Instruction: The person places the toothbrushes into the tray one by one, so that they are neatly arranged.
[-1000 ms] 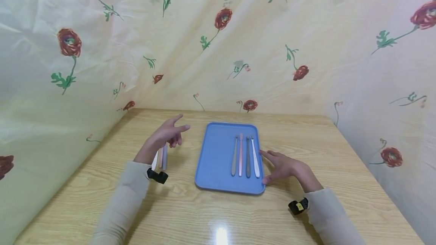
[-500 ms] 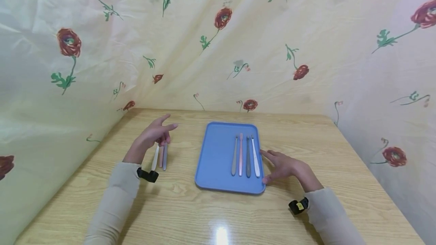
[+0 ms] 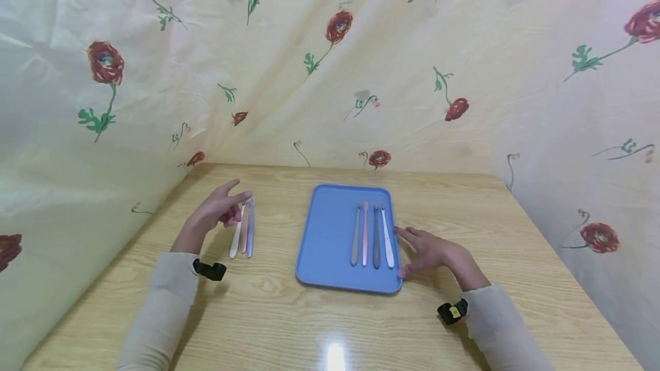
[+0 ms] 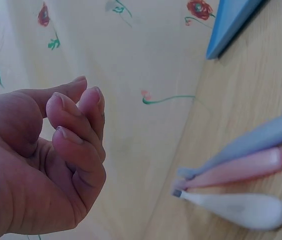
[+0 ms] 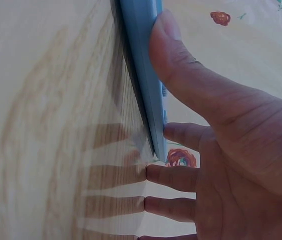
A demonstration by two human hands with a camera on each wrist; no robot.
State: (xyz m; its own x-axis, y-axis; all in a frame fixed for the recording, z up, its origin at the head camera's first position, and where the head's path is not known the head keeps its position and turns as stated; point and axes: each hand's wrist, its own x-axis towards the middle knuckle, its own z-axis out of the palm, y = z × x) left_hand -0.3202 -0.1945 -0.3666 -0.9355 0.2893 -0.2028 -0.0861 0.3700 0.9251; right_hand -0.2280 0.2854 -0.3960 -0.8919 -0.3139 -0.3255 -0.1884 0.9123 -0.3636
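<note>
In the head view my left hand [image 3: 213, 209] hovers by the tips of three slim tools resembling cuticle trimmers: white [image 3: 235, 242], pink [image 3: 244, 236] and blue-grey [image 3: 250, 236]. Its fingers are loosely bent and hold nothing; the left wrist view shows the white tool [image 4: 250, 210] apart from them. My right hand [image 3: 425, 249] rests at the right edge of the blue tray [image 3: 325, 233]. Its thumb and one finger touch the tray side [image 5: 143, 55], while other fingertips reach the table. Side by side in the tray lie grey [image 3: 354, 245], pink [image 3: 364, 239], dark grey [image 3: 376, 245] and white [image 3: 388, 245] similar tools.
A wooden table [image 3: 289, 325] lies under everything. Flower-patterned cloth [image 3: 283, 73] hangs behind it and along both sides. Between the loose tools and the tray runs a strip of bare wood.
My left hand has moved left and slightly toward me, uncovering more of the loose tools. The right hand and the tray have stayed in place.
</note>
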